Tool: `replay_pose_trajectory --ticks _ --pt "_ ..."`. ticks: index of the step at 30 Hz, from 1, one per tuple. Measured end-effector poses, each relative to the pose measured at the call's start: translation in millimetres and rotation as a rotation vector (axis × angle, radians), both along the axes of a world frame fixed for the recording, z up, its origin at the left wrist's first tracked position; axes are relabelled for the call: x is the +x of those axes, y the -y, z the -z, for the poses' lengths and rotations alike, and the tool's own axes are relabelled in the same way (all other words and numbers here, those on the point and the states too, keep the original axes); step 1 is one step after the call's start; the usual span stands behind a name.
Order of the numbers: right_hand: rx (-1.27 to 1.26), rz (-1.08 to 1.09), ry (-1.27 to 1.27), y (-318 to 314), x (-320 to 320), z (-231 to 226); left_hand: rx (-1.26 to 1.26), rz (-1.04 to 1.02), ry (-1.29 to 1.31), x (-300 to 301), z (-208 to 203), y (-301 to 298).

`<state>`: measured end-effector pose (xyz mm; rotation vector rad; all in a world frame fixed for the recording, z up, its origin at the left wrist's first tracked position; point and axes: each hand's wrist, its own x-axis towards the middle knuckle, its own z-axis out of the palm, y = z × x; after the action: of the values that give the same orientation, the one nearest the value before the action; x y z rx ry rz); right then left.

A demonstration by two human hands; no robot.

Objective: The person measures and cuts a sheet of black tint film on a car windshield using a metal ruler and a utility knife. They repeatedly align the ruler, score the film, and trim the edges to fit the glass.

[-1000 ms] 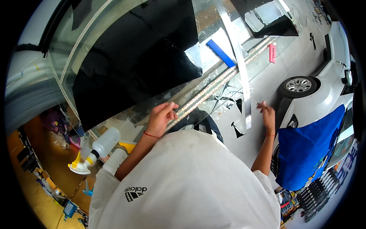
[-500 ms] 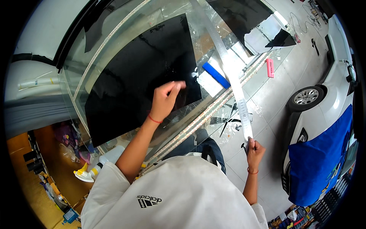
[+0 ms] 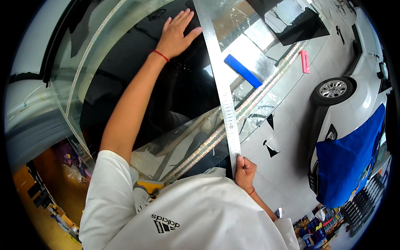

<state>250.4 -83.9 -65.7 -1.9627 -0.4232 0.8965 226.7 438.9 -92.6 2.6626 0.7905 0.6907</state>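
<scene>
Ruler (image 3: 227, 106) lies slantwise over the glass table (image 3: 278, 92), its left side running along the right edge of the black film (image 3: 183, 89); cannot tell whether film continues underneath. Near end of the ruler is at the right hand (image 3: 245, 171), close to the person's body: fingers curled closed about it, thumb on top. Left hand (image 3: 173, 39) is over the upper part of the film, palm down, fingers extended and spread, holding nothing; thumb tip just beside the ruler. Contact of the palm with the film cannot be told. Progress, as judged: film is spread out on the table, with a broad curved outline on its left, and the ruler is set against its straight side, so laying-out looks done and positioning of the ruler looks to be the step in hand. No blade shows in either hand, and no fresh cut is visible along the ruler; any work along that line seems to remain. Light specks on the film, nature unclear. Blue bar (image 3: 242, 71) lies right of the ruler, pink bar (image 3: 305, 61) farther right. Second film (image 3: 308, 30), also dark, sits at upper right, apart from the ruler.
</scene>
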Motion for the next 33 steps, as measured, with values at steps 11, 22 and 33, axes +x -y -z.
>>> replay_pose_trajectory --ticks 11,22,33 --pt "-0.006 -0.125 0.189 -20.6 -16.3 2.6 0.01 0.099 -0.156 -3.8 -4.0 -32.6" --pt "-0.016 -0.085 0.093 -21.9 -19.2 10.8 0.024 0.131 -0.218 -2.7 2.7 -36.0" --pt "-0.032 -0.05 0.026 -19.0 -16.4 15.6 0.058 0.128 -0.252 -2.2 1.6 -34.2"
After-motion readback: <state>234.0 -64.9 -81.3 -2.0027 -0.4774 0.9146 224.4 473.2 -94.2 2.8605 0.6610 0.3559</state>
